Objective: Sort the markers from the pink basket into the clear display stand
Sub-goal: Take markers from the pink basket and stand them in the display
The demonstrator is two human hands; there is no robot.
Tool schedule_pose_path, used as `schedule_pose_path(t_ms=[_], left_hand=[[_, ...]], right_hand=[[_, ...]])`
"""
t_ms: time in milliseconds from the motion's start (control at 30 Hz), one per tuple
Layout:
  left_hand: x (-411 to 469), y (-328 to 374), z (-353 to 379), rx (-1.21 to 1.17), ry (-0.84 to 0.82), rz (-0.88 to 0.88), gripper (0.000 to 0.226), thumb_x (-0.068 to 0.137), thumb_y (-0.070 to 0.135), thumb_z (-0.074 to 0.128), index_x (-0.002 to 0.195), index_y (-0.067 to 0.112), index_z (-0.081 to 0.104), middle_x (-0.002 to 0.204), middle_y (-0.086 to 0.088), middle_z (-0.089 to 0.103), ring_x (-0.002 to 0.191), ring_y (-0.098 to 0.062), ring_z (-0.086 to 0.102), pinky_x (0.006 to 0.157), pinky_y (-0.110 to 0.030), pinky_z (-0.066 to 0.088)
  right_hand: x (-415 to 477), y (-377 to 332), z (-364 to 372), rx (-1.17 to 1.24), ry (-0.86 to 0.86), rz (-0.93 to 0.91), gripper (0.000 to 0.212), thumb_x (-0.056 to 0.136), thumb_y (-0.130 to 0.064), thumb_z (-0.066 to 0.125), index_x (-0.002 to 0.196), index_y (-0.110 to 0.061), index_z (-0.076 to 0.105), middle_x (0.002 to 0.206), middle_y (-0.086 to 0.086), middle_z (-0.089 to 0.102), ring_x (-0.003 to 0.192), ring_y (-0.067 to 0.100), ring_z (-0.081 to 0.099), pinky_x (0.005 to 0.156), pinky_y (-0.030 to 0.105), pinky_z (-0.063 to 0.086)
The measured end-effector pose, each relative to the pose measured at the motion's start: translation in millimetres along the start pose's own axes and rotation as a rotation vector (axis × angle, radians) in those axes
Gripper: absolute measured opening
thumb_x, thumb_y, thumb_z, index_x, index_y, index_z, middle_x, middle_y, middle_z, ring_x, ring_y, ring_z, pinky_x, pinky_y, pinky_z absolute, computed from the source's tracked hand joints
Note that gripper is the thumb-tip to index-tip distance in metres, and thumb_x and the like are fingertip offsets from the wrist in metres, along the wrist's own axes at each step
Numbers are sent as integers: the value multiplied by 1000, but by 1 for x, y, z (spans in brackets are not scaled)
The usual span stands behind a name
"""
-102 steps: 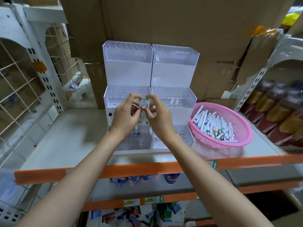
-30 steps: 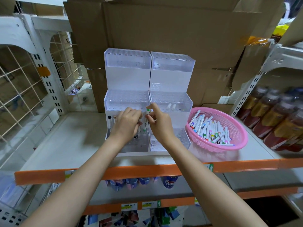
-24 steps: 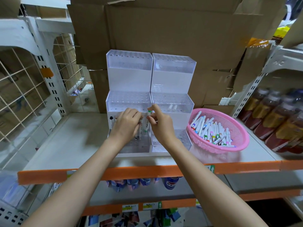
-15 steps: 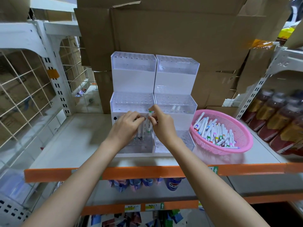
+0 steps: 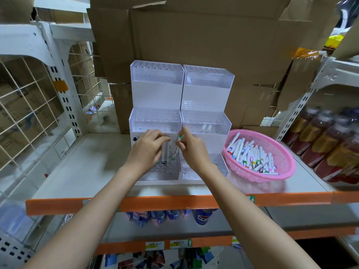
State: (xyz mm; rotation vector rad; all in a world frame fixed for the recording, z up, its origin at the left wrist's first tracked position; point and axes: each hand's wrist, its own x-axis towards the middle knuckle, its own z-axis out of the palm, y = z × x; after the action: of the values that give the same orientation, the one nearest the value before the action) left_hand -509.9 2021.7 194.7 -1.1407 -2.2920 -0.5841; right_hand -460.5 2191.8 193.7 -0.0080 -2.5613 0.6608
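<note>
Early going: the right hand (image 5: 191,150) is pinching a green-capped marker (image 5: 176,146) into the stand's (image 5: 206,98) bottom tier, the left hand (image 5: 145,152) is gripping upright markers (image 5: 166,152) there, and the basket (image 5: 287,169) is holding most.

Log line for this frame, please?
right hand: pinches green-capped marker | left hand: at upright markers, grip unclear | target: display stand, lower-left tier | pink basket: stocked

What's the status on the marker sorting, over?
Left hand grips white markers upright at bottom tier of clear display stand. Right hand pinches green-capped marker. Pink basket holds many more; nothing blocking.
</note>
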Motion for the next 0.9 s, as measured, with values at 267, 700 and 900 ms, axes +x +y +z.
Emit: schedule_pose_path(t_ms=[267,700,900], left_hand=[[-1,1,1,-15,4,-23,39,74,-4,65,110,10,67,99,-5,60,90,-27,55,70,-37,51],[-1,1,2,-24,-10,-51,44,72,-7,64,113,10,66,101,-5,59,92,-27,53,76,-39,51],[-1,3,2,-25,-20,-65,45,72,-7,62,113,10,66,100,-5,58,93,-27,52,75,-40,51]], right_hand=[[-1,-8,2,-27,-45,-64,16,94,-6,50,110,-4,50,84,14,61,78,35,51,65,43,46],[1,-5,3,-3,-12,-48,10,94,-15,55,96,-6,50,81,11,65,75,33,55,62,43,48],[0,-4,3,21,11,-52,13,92,-12,56,105,-9,55,85,8,67,77,28,58,65,43,51]])
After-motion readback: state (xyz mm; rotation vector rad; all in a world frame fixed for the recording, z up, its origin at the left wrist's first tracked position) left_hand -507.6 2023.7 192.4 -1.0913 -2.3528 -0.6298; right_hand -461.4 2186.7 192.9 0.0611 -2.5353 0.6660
